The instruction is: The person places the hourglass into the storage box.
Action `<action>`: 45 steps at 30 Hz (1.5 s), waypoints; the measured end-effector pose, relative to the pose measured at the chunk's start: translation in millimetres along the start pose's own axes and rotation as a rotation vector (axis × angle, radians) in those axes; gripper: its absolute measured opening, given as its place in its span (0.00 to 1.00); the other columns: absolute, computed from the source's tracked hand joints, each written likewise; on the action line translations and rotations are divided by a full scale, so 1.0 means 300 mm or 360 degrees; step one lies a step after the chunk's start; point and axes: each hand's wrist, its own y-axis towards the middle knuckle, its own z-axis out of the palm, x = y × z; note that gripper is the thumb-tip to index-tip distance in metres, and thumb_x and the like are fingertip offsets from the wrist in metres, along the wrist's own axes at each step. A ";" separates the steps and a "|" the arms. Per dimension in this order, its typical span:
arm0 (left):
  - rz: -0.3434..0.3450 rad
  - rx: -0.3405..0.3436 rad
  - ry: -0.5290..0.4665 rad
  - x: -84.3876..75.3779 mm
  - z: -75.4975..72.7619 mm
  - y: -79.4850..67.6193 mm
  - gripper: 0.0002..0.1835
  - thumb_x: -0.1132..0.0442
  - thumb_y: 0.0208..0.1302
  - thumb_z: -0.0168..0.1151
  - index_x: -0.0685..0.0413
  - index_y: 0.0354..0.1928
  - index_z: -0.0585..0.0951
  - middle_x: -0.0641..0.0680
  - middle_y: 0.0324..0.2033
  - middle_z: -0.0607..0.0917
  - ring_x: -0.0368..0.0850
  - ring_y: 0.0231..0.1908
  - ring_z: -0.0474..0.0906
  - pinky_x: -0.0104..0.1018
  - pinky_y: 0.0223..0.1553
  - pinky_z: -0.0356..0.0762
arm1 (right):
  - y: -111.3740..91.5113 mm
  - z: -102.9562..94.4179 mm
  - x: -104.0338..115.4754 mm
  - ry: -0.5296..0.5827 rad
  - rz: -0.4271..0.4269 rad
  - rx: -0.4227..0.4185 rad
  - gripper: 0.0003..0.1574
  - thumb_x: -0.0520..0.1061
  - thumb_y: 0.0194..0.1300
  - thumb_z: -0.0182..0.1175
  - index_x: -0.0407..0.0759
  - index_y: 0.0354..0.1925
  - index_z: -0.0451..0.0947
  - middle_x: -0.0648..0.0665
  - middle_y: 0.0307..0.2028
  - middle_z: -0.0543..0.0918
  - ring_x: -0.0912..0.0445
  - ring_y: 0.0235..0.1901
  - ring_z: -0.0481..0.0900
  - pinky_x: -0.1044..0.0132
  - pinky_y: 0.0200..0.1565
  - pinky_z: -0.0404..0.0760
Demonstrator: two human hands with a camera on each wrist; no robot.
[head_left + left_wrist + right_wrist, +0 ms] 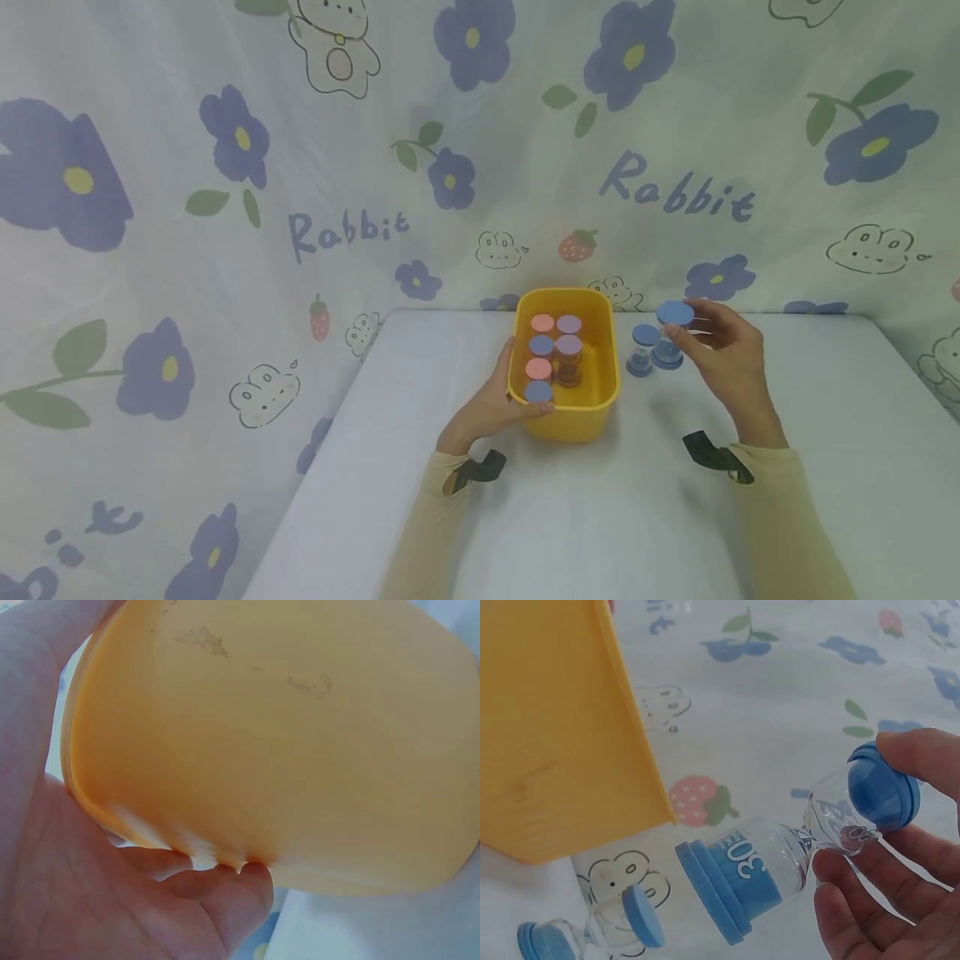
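Observation:
My left hand (491,408) grips the near left side of a yellow plastic bin (566,425), thumb over the rim. In the left wrist view its fingertips press the outside of the bin wall (300,772). Several sand timers with pink, purple and blue caps stand inside, mostly along the left. To the right of the bin, my right hand (731,354) holds a large blue sand timer (675,314) by its top end. The right wrist view shows "30" on that timer's lower bulb (754,866). Just left of it, a smaller blue sand timer (642,350) stands on the table.
A white-covered table (600,525) lies under everything. Right behind its far edge hangs a pale curtain (525,192) printed with flowers, rabbits and strawberries. Dark straps (717,458) cross both sleeves near the wrists.

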 end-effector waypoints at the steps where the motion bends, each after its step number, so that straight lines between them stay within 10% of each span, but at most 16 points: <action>1: 0.0002 0.0001 -0.0002 0.001 -0.001 0.000 0.63 0.53 0.59 0.77 0.34 0.82 0.39 0.43 0.77 0.58 0.46 0.74 0.62 0.60 0.78 0.61 | -0.001 0.002 0.004 0.0026 -0.0031 0.0003 0.36 0.55 0.68 0.69 0.46 0.69 0.74 0.51 0.57 0.82 0.75 0.50 0.76 0.89 0.51 0.75; 45: 0.0008 -0.0016 0.0014 0.018 -0.003 0.003 0.65 0.50 0.56 0.79 0.35 0.82 0.39 0.40 0.77 0.59 0.42 0.74 0.63 0.57 0.78 0.62 | -0.032 0.064 0.123 0.0304 -0.0386 0.0127 0.27 0.39 0.67 0.69 0.40 0.63 0.79 0.66 0.49 0.83 0.67 0.48 0.82 0.84 0.53 0.79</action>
